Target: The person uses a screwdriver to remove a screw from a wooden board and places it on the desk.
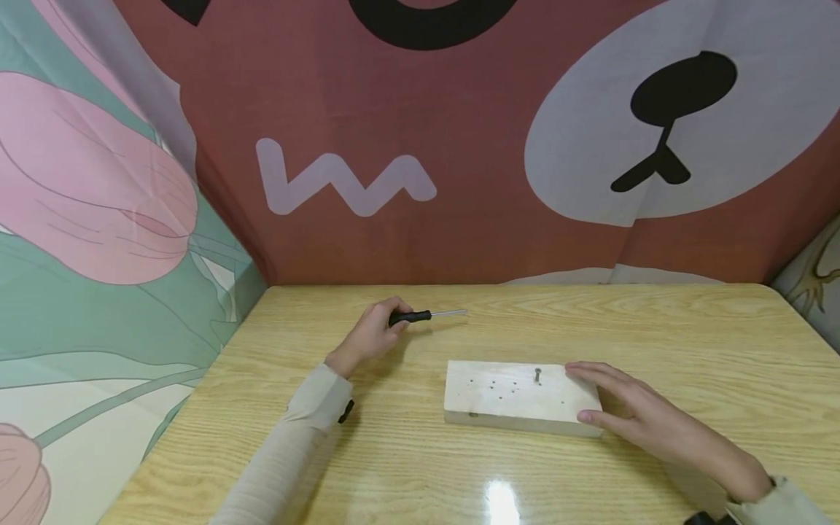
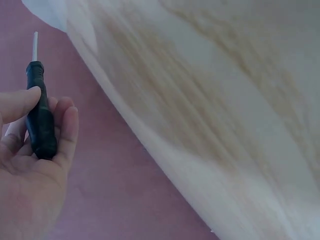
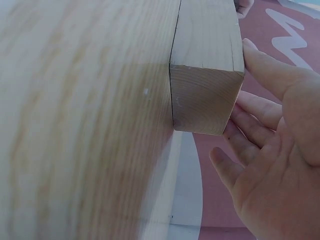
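Note:
My left hand (image 1: 372,337) grips a screwdriver (image 1: 412,317) by its black handle, the metal shaft pointing right above the table. In the left wrist view the thumb lies along one side of the handle and the fingers curl round the other. A pale wooden block (image 1: 505,399) lies flat, with several small holes in its top. One screw (image 1: 537,375) stands up from it towards the right. My right hand (image 1: 646,415) rests at the block's right end, fingers extended, fingertips at the far corner and thumb at the near one. The right wrist view shows the block's end face (image 3: 205,100) beside the fingers.
Under everything is a wood-grain table (image 1: 380,467), with a bright light reflection near its front. A red cloth (image 1: 394,240) with a cartoon face hangs along the back edge. Another cloth with pink flowers (image 1: 98,197) hangs on the left.

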{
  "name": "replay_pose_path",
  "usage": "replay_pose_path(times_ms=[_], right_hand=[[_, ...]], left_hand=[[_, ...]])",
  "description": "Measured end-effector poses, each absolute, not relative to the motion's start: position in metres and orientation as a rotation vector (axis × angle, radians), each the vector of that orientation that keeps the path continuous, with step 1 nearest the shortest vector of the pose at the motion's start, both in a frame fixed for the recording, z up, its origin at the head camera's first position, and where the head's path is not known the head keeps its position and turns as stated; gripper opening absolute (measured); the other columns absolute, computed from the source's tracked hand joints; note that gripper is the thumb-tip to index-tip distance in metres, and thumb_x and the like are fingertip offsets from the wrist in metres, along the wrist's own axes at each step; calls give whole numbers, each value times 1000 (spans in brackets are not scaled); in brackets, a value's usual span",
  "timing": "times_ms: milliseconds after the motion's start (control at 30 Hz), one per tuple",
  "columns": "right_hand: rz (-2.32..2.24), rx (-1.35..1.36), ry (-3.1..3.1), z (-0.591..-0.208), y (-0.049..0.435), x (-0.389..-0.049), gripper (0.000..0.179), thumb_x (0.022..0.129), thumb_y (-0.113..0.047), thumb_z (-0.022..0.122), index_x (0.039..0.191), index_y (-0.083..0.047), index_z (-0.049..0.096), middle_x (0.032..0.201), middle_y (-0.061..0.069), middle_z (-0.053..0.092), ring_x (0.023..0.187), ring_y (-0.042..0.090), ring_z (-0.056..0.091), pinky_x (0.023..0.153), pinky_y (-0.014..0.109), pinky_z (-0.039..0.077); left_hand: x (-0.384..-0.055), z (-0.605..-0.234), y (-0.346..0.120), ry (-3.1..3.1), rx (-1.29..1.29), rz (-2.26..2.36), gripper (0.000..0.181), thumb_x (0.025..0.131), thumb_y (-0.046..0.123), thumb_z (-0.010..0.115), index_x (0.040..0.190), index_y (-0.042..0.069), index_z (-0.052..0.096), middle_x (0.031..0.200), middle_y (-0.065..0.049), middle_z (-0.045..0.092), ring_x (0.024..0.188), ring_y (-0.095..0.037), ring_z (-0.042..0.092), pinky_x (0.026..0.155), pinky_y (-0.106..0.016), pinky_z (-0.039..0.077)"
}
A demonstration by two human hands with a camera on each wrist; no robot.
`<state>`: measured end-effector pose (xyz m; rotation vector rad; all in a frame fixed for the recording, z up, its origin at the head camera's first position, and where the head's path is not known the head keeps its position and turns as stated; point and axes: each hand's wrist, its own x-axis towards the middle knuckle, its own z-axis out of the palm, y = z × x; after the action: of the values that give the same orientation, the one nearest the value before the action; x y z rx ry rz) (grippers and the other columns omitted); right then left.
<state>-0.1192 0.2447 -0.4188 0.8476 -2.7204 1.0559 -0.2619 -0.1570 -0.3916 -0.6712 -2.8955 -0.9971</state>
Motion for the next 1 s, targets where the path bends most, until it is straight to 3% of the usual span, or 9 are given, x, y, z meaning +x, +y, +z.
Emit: replay_pose_path(times_ms=[267,500,733,1000], right_hand=[[1053,832,-2750,-419,246,-120,56,92,-24,71,143,-15,52,144,9,54,129,-21,29,96,1,35],[1053,839,-2745,-419,245,-120,56,92,-24,71,143,-14,52,144,9,54,129,-20,30,96,1,34],[1051,836,-2742,-418,245,-120,56,91,-24,72,143,-13,52,143,9,54,128,-21,29,96,1,34],[1053,833,-2753,-418,245,-121,57,91,-24,72,143,-14,51,144,9,54,129,-21,29,95,2,36]], left_hand=[[-258,-386,-153,-2843,-693,-1046,14,97,9,63,111,7,66,104,-10,71,73,-15,56,63,-27,48],[-256,-383,-149,-2811,-724,-1046,13,96,7,64,109,7,66,103,-8,71,73,-14,56,62,-25,46],[-252,-379,-145,-2793,-765,-1074,15,96,6,63,110,8,67,103,-10,71,62,-15,46,52,-23,36],[-247,-373,-142,-2790,-772,-1070,16,97,9,64,112,9,67,105,-9,72,49,-10,35,45,-22,34]])
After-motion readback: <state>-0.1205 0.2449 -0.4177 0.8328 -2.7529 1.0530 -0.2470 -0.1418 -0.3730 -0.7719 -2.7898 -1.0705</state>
